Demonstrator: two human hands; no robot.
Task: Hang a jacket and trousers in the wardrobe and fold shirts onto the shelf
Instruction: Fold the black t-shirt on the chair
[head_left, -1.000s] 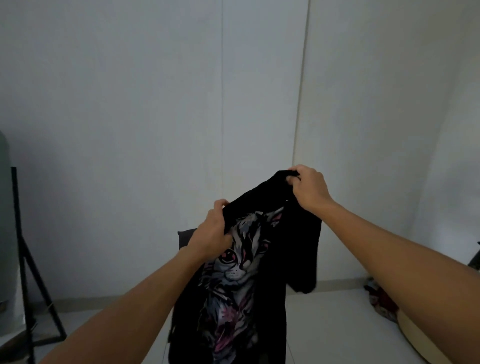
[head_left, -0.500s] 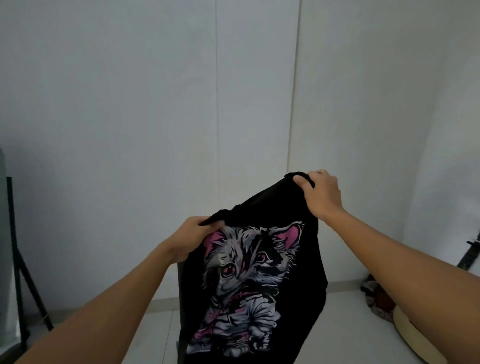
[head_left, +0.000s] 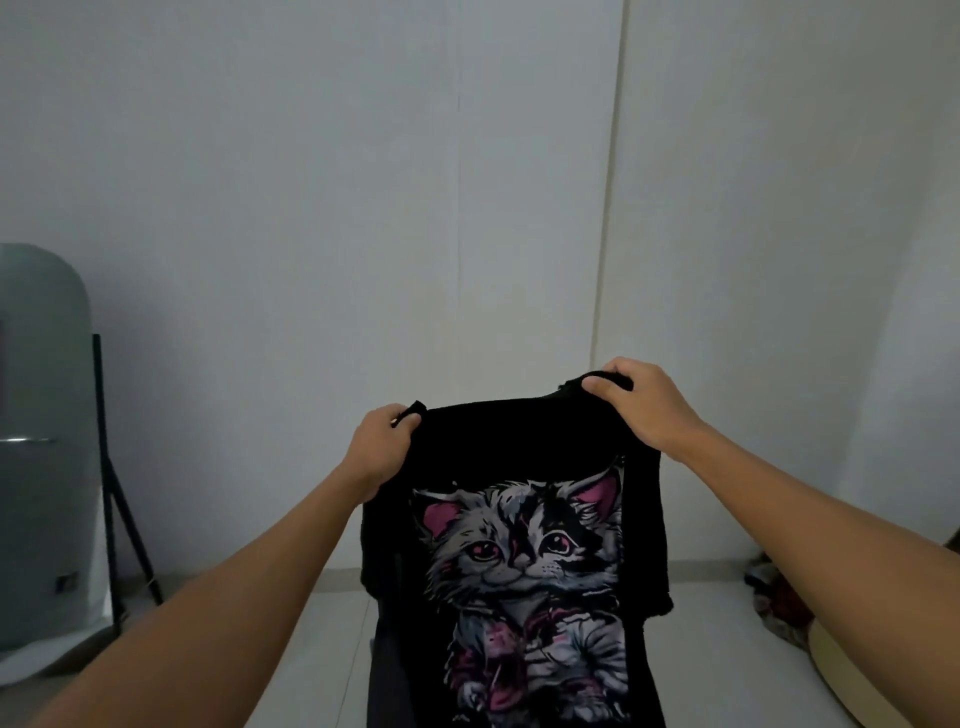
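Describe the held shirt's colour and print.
Black shirt with a grey, white and pink kitten print, seen in the head view.

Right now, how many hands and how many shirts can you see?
Hands: 2, the left hand and the right hand, both holding the shirt up.
Shirts: 1, the black cat shirt.
Total: 3.

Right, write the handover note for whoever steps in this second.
Left hand: grips the shirt's top edge at its left corner.
Right hand: grips the top edge at the right corner, a bit higher.
Shirt: black, cat print facing the camera, held up spread in front of the wall, lower part hanging free.
Done: shirt picked up and opened out.
Left: fold it and put it on the shelf. Wardrobe, shelf, jacket and trousers are out of view, so their state can't be told.
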